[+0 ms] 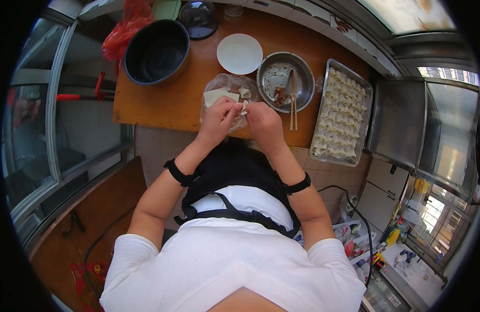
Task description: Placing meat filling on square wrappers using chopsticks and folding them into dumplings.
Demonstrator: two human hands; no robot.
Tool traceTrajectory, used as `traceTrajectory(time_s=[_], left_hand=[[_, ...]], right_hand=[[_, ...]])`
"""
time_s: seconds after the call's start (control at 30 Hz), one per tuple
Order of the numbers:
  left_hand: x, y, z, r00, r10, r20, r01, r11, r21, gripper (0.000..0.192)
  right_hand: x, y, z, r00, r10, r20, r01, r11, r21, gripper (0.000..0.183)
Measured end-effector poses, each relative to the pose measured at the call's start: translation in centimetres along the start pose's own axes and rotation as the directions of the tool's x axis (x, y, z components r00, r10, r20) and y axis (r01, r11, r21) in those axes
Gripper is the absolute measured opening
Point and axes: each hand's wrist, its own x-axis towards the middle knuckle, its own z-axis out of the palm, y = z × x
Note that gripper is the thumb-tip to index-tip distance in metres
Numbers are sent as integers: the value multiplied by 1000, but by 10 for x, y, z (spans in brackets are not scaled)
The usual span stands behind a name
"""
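Observation:
Between the fingertips of my left hand (221, 116) and my right hand (264, 121) is a small dumpling (244, 107), its dough pinched from both sides. Just beyond my left hand, a stack of square dough wrappers (218, 96) lies on a clear plastic bag (226, 80). One folded dumpling (245, 92) rests on the bag, apart from my fingers. Right of the bag stands a metal bowl (269, 74) with a little brown filling (279, 96) left inside. A pair of wooden chopsticks (293, 105) leans over the bowl's near rim. My fingers partly hide the held dumpling.
A metal tray (317, 154) with rows of folded dumplings (341, 113) sits at the wooden table's (158, 105) right end. Farther back are a white plate (240, 54), a large black pot (157, 52), a dark lid (198, 19) and a red plastic bag (127, 33).

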Motion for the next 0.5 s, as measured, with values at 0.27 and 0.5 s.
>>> traceTrajectory(time_s=[0.27, 0.5], left_hand=[[-7, -19, 11, 969, -219, 110, 241, 933, -268, 29], [-15, -91, 19, 903, -410, 128, 428, 836, -344, 23]], right_hand=[[-18, 5, 2, 993, 120, 17, -121, 983, 139, 17], [-43, 36, 37, 943, 323, 79, -332, 911, 246, 12]])
